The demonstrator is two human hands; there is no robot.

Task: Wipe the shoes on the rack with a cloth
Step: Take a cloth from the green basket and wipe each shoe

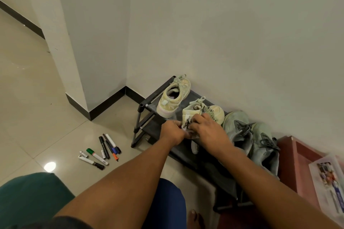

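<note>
While over shoe [202, 115], hands (curled)

The floor [37, 98] is glossy, smooth tile that mirrors a lamp near its front-left edge, while the wall [242, 33] is matt and painted, with a dark, smooth skirting [106, 105] along its foot. The rack [149, 130] has matt dark tubes with plastic-looking corner joints and a dull fabric shelf, on which stand pale shoes [174, 98] of soft, woven-looking cloth with cloth laces and grey shoes [249, 135] of matt textile. A thin, crumpled cloth [187, 123] lies against one pale shoe's heel; the markers [101, 151] on the floor look like smooth plastic.
</note>
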